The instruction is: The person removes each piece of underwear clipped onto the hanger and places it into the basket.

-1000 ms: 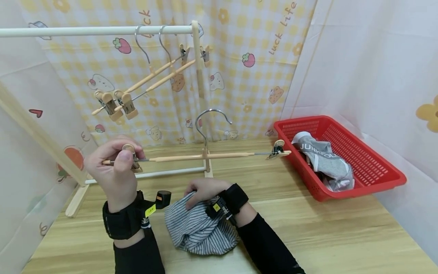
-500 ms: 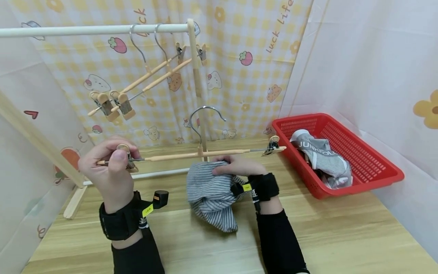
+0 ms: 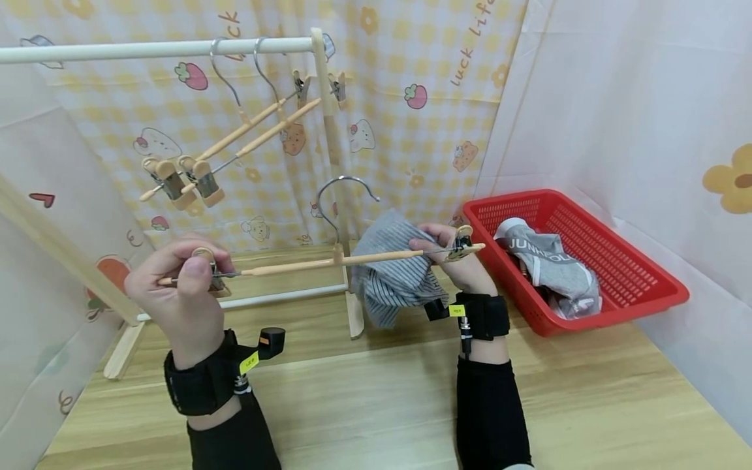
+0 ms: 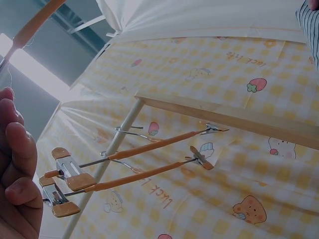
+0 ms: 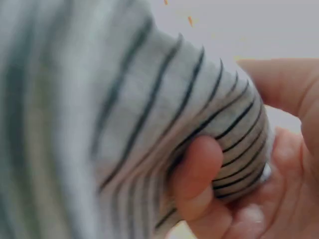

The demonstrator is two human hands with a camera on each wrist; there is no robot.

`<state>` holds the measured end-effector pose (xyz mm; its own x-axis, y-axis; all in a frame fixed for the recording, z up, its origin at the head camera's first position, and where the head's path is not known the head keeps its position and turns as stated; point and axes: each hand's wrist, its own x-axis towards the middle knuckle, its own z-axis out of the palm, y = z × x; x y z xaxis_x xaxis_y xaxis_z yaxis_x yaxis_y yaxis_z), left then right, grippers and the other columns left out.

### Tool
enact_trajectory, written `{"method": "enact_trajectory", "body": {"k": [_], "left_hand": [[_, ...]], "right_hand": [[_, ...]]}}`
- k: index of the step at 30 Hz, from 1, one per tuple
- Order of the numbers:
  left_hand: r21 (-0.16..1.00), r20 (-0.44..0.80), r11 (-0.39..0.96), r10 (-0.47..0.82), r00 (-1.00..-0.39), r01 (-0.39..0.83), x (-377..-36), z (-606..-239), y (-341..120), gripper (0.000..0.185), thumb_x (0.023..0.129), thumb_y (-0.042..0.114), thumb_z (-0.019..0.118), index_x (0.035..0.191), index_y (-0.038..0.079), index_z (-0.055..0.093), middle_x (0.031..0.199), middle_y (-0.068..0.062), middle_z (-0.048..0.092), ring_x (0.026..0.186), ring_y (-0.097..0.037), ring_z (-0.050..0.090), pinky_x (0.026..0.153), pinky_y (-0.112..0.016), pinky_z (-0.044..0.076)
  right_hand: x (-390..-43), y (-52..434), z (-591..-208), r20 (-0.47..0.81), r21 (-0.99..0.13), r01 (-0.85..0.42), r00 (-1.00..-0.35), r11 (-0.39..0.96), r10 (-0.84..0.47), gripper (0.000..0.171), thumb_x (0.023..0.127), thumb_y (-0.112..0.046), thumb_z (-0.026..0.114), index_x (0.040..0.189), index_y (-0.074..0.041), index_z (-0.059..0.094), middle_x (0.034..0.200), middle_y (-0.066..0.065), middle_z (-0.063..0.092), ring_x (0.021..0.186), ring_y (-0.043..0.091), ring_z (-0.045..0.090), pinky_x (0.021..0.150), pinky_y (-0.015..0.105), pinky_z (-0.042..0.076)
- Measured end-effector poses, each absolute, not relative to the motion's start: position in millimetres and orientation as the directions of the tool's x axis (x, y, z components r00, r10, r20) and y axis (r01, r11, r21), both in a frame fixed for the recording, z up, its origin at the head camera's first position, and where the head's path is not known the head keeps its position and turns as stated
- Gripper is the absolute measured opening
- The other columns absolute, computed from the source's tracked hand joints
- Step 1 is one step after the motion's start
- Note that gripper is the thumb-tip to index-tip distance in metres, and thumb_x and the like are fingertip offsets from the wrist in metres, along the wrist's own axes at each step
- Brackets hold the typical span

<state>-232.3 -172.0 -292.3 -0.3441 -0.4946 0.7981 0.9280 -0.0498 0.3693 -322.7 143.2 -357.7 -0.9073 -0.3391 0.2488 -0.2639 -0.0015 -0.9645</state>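
My left hand point(image 3: 187, 297) grips the left clip end of a clip hanger point(image 3: 294, 266), its thumb over the clip. The hanger's bar stands nearly level above the table, hook upward. Its right clip point(image 3: 462, 243) holds nothing. My right hand point(image 3: 467, 269) pinches a grey-and-black striped piece of soft fabric point(image 3: 399, 290), lifted off the table, with the bar passing in front of it in the head view. In the right wrist view the fingers point(image 5: 199, 164) curl round the bunched striped fabric. Folds hide its full shape.
Two more clip hangers point(image 3: 258, 130) hang on the white rail point(image 3: 147, 50) of a wooden rack at the left. A red basket point(image 3: 640, 310) at the right holds a grey garment point(image 3: 552, 261) with white lettering. A patterned curtain backs the wooden table.
My right hand has raised the striped fabric from the table, moving it forward and right, to behind the hanger's right half. My left hand keeps its grip; the view has shifted slightly.
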Motion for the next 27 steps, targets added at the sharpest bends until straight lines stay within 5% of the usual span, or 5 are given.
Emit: {"method": "enact_trajectory", "body": {"k": [11,19,27], "left_hand": [[0.377,0.792,-0.062,-0.495,-0.357,0.924,-232,-294,-173,0.04,0.07,0.02,0.075,0.056,-0.014,0.059,0.054,-0.008,0.059,0.044,-0.011,0.052,0.044,-0.016,0.036],[0.382,0.791,-0.053,-0.498,-0.356,0.923,-232,-296,-173,0.037,0.071,0.018,0.072,0.056,-0.014,0.059,0.054,-0.008,0.06,0.044,-0.011,0.052,0.045,-0.017,0.037],[0.373,0.79,-0.067,-0.499,-0.355,0.925,-233,-294,-172,0.042,0.07,0.021,0.078,0.056,-0.014,0.059,0.053,-0.008,0.06,0.044,-0.011,0.052,0.044,-0.016,0.036]], "right_hand": [[-322,159,-355,0.415,-0.89,-0.426,-0.904,-0.162,0.1,0.017,0.098,-0.01,0.062,0.113,-0.002,0.062,0.098,0.006,0.062,0.088,0.015,0.059,0.074,0.023,0.051],[-318,166,-352,0.488,-0.782,-0.566,-0.817,-0.261,0.307,0.01,0.096,0.001,0.06,0.105,-0.004,0.061,0.082,0.003,0.056,0.073,0.011,0.052,0.063,0.019,0.045],[-310,180,-344,0.578,-0.681,-0.71,-0.671,-0.179,0.465,0.019,0.091,0.003,0.06,0.109,-0.001,0.063,0.104,0.012,0.061,0.095,0.021,0.057,0.083,0.03,0.047]]}}
